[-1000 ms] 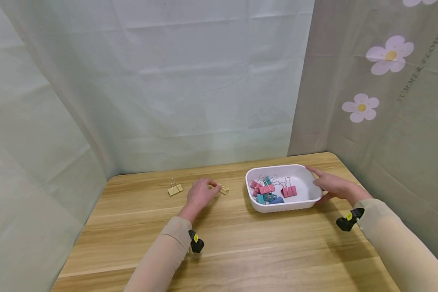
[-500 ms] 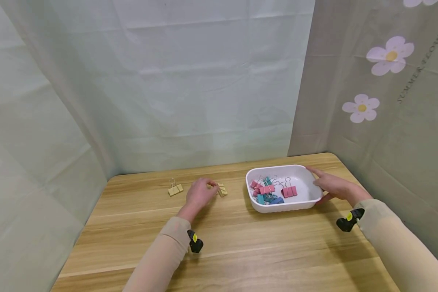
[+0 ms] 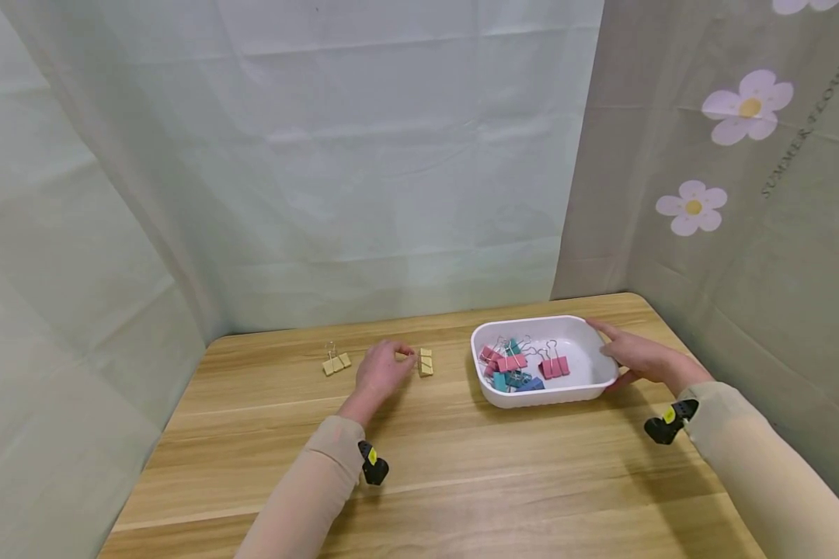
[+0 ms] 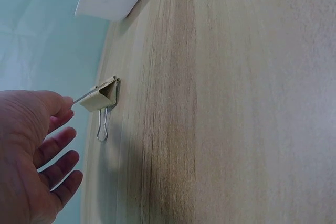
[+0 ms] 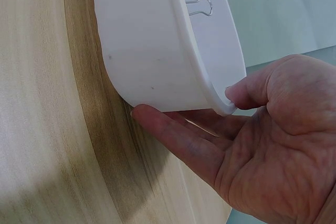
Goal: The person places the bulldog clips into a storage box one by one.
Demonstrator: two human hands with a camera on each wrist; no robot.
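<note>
With thumb and fingertip, my left hand (image 3: 384, 369) pinches one wire handle of a yellow binder clip (image 3: 426, 362). In the left wrist view the clip (image 4: 102, 95) is at the table surface, its other wire handle sticking out and the remaining fingers of the left hand (image 4: 31, 150) spread loosely. A second yellow binder clip (image 3: 336, 364) lies to the left of that hand. My right hand (image 3: 639, 357) grips the right end of a white plastic tray (image 3: 545, 399). The right wrist view shows its thumb over the rim and its fingers beneath and against the outer wall.
Several pink binder clips (image 3: 554, 366), along with teal clips (image 3: 499, 381) and a blue clip (image 3: 530, 384), lie in the tray, mostly in its left half. A pale curtain (image 3: 391, 194) hangs behind the wooden table (image 3: 461, 481).
The pinched yellow clip has turned, from slanting to nearly straight front-to-back, and shifted slightly left. The left hand has moved very little; the right hand and tray stay put.
</note>
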